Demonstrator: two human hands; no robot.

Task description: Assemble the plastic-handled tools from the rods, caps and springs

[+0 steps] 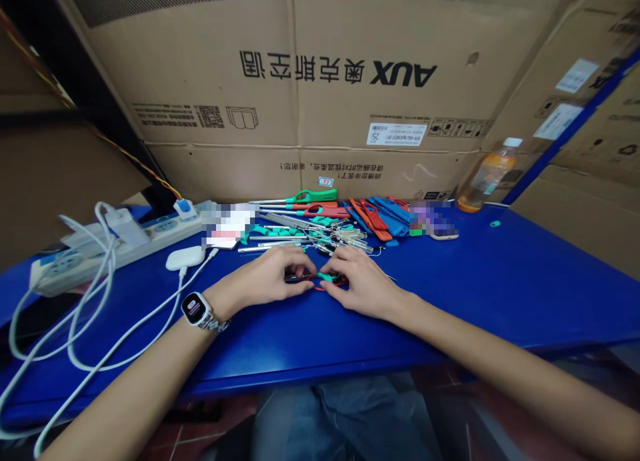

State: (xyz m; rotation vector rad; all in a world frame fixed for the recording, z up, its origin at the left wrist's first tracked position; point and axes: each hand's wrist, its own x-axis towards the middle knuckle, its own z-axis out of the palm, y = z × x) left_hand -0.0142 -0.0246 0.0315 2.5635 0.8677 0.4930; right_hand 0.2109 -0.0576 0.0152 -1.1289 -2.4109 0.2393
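Note:
Over the front middle of the blue table, my left hand (275,274) and my right hand (364,282) almost meet at the fingertips. Between them is a partly hidden lighter part with a small green piece (326,276) and a thin red edge. My left fingers curl around its dark end, while my right thumb and fingers pinch the green side. Just beyond lie several long metal lighter tubes (280,239) with green pieces and clear bodies. Behind them are a lighter with a green handle (320,195) and red-handled ones (325,211). Blue handle shells (393,214) and red shells (370,219) are heaped to the right.
On the left stand a white power strip (155,231), looping white cables (107,281) and a white earbud case (185,258). A phone (227,224) lies beside them. A bottle of orange drink (487,177) stands back right. A large cardboard box (300,114) walls the table's rear.

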